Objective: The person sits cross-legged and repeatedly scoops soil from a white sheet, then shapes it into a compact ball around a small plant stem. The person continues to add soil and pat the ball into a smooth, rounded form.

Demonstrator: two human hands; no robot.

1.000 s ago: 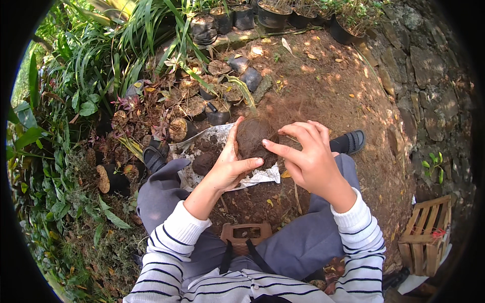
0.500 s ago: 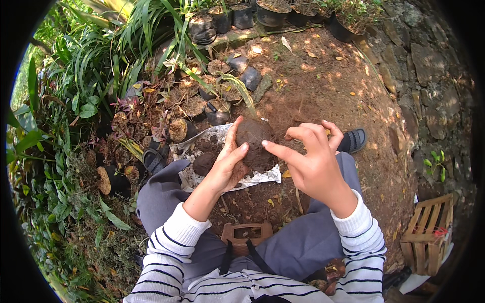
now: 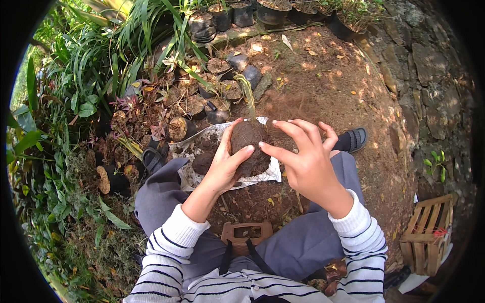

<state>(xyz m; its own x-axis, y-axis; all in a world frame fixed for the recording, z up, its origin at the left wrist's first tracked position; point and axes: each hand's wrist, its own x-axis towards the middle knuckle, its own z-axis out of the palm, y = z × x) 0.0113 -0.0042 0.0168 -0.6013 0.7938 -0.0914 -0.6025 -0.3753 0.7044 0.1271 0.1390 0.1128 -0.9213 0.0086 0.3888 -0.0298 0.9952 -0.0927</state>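
A round, dark brown root ball packed with soil and fine roots is in front of me, a yellow-green striped leaf rising from its top. My left hand cups its left side, thumb across the front. On the right, my right hand has its fingers spread and its thumb tip against the ball; the index fingertip is at the upper right edge, and I cannot tell whether it touches. Below lies a white plastic sheet with loose soil and another dark soil clump.
Dense green plants fill the left side. Several black pots and bags line the far edge. Soil-filled black bags lie at the left. A wooden crate stands at lower right by a stone wall. A brown plastic stool is between my legs.
The root ball has shifted slightly left and its leaf stands more upright. My right hand's fingers have opened wider, with the index finger extended toward the ball's upper right edge. My right foot has shifted slightly.
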